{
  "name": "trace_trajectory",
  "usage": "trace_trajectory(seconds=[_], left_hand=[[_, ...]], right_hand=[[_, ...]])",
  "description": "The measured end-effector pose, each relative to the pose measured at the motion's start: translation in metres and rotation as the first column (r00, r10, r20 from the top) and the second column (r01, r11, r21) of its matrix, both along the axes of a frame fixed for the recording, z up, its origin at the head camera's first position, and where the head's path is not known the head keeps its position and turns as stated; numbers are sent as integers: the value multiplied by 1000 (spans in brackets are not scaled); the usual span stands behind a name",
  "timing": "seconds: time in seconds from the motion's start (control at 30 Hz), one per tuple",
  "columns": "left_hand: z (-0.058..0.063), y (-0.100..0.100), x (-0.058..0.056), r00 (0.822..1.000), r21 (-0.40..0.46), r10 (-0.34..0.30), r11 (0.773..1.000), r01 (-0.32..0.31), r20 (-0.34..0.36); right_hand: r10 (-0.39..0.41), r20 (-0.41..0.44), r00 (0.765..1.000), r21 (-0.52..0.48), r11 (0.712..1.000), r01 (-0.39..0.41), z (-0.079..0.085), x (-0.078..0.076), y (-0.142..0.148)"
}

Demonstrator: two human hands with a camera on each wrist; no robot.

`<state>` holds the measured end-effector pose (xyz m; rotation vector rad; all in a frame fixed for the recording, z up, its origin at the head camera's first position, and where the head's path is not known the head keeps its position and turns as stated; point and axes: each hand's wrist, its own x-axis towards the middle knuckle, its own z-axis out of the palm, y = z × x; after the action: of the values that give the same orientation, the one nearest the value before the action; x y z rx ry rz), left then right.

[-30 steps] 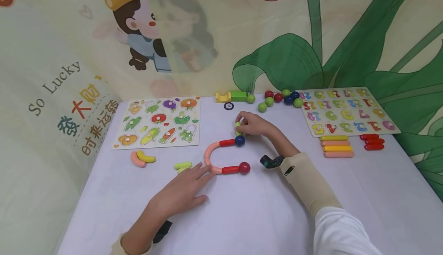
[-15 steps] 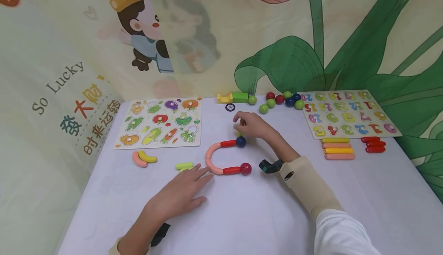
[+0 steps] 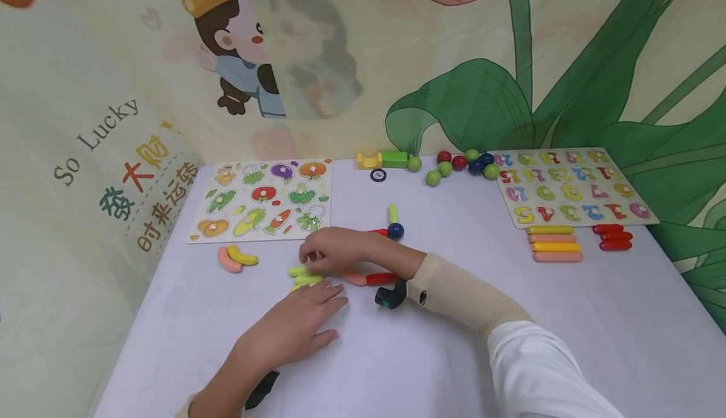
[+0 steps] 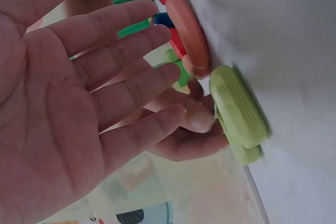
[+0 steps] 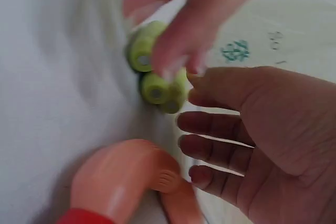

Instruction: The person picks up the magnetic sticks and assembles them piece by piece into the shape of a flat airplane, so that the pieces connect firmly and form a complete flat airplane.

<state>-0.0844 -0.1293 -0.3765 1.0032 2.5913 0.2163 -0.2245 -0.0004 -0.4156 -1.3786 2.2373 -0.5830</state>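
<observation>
- Sticks of pale green (image 3: 304, 278) lie in a small bunch on the white cloth (image 3: 454, 342), between the two hands and toward the person's left.
- The right hand (image 3: 336, 248) reaches across to that bunch with its fingers bent; thumb and forefinger are at the sticks, but whether they pinch one I cannot tell.
- The left hand (image 3: 297, 323) is nearer the person, its back turned up, fingers straight and spread apart, gripping nothing; its fingertips overlap the bunch in the head view, and contact is unclear.
- Right of the bunch, partly covered by the right arm, lies a curved pink piece (image 3: 354, 276) with a red stick (image 3: 381, 278) at its end.
- Beyond the arm, a blue ball (image 3: 396, 231) sits at the end of another red stick, and a single green stick (image 3: 394, 214) points away from the person off that ball.
- Left of the bunch, a bent pink stick (image 3: 229, 260) and a bent yellow stick (image 3: 242, 256) lie side by side.
- Behind these is a vegetable puzzle (image 3: 266, 235).
- Near the back wall, a yellow block (image 3: 368, 162), a green block (image 3: 394, 159) and a green ball (image 3: 414, 163) form a line, a dark ring (image 3: 378, 175) just in front; farther right is a cluster of balls (image 3: 459, 163).
- A number puzzle (image 3: 556, 200) lies at far right, with four straight sticks (image 3: 554, 247) and some short red sticks (image 3: 616, 236) just in front.
</observation>
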Motion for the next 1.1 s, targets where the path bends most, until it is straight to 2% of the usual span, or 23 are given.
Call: trace_trajectory(seconds=[0.13, 0.23, 0.37, 0.5, 0.6, 0.67, 0.8, 0.93, 1.0, 1.1], left_hand=[[-3, 0, -1, 1000, 3, 2, 1000, -2, 2], [-4, 0, -2, 1000, 6, 5, 1000, -5, -4], [-5, 0, -4, 1000, 6, 15, 1000, -15, -19], [-9, 0, -5, 999, 19, 25, 1000, -25, -36], [-11, 0, -6, 998, 21, 35, 999, -34, -48], [-13, 1, -7, 998, 15, 39, 999, -38, -51], [-15, 5, -12, 998, 14, 35, 999, -34, -51], [-15, 12, -19, 998, 25, 15, 1000, -14, -61], [-15, 14, -22, 998, 30, 5, 1000, -3, -62], [-15, 16, -23, 999, 31, 2, 1000, 0, -54]], right_hand=[[19, -62, 998, 54, 998, -15, -7, 0, -12], [1, -134, 991, 106, 994, 13, -5, 1, -12], [-111, -173, 979, 73, 989, 125, 4, 1, 5], [-260, -72, 963, -46, 965, 257, 17, 8, 47], [-366, 24, 930, -84, 927, 366, 23, 26, 88], [-431, 75, 899, -96, 894, 437, 23, 40, 114], [-549, 156, 821, -104, 817, 567, 14, 64, 155], [-628, 198, 752, -101, 750, 653, -1, 81, 173], [-642, 237, 729, -93, 732, 675, -8, 88, 176], [-636, 288, 715, -81, 728, 681, -17, 95, 176]])
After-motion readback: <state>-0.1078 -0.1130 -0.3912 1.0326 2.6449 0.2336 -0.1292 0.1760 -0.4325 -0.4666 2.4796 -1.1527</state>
